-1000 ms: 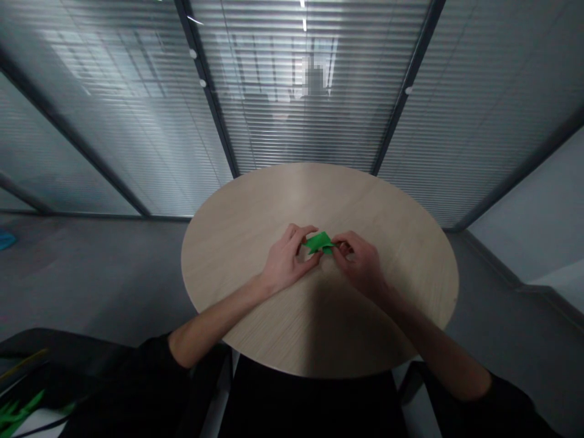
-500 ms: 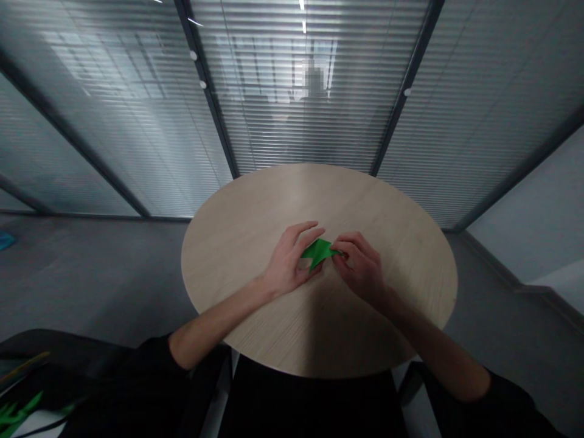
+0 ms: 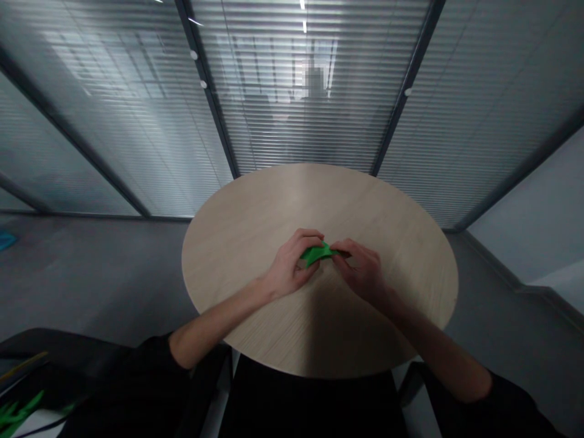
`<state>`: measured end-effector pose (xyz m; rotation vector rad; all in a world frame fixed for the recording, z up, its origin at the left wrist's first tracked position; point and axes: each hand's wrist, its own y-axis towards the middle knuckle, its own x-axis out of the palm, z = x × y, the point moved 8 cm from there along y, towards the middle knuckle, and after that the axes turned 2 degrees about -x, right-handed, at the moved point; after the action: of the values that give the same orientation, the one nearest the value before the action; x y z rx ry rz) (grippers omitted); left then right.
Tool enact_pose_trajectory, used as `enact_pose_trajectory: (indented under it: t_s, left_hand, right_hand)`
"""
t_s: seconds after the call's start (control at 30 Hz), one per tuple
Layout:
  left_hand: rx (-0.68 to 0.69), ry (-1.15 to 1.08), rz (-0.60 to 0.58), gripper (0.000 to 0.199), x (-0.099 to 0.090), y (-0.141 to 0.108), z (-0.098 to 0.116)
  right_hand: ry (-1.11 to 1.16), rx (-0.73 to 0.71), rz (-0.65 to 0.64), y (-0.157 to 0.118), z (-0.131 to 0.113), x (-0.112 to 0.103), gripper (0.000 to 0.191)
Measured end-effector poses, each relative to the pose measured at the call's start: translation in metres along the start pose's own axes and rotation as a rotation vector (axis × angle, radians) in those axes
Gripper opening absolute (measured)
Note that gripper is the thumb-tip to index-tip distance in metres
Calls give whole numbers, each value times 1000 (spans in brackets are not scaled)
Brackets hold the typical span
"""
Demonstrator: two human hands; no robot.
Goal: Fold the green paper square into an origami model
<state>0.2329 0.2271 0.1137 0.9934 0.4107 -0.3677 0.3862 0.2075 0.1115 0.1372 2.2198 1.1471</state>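
A small green folded piece, apparently paper [image 3: 314, 253], is held above the middle of the round table between both hands. My left hand [image 3: 292, 260] grips its left part, with fingers over the top edge and the thumb below. At its narrow right end, my right hand [image 3: 360, 266] pinches it between thumb and fingertips. Parts of the green piece are hidden behind the fingers.
The round light wood table [image 3: 301, 194] stands before a glass wall with blinds [image 3: 301, 134]. A dark chair [image 3: 45, 347] with green items and a white object is at the lower left. Something blue [image 3: 6, 239] lies on the floor, far left.
My left fingers have closed down onto the green piece, which now looks narrower and flatter. My right hand keeps its pinch, its fingers slightly shifted.
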Motion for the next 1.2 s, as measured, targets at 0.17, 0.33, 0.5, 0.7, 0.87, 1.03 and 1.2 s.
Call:
enact_pose_trajectory:
  t_s: [0.17,0.33,0.5,0.7,0.87,1.03,1.2]
  left_hand:
    - [-42,-74,-44,25,3,3,-1]
    - [-111,-110,-23,13,2,5,-7]
    - [-121,-149,25,12,0,4,-12]
    - [-114,-141,19,14,1,5,-9]
    - [-134,-119,71,11,-4,6,-9]
    - [-158,-138,93,10,-4,4,-12]
    - [-162,-185,89,9,-4,4,-13]
  right_hand:
    - [115,55,10,2,4,0,10]
    - [251,175,-15,1,14,4,7]
    - [511,259,-15,1,18,10,7]
    - [499,270,22,1,23,9,6]
    - [451,336,48,-2,28,8,5]
    - [368,271,53,2,21,3,3]
    - [303,216,46,2,17,1,4]
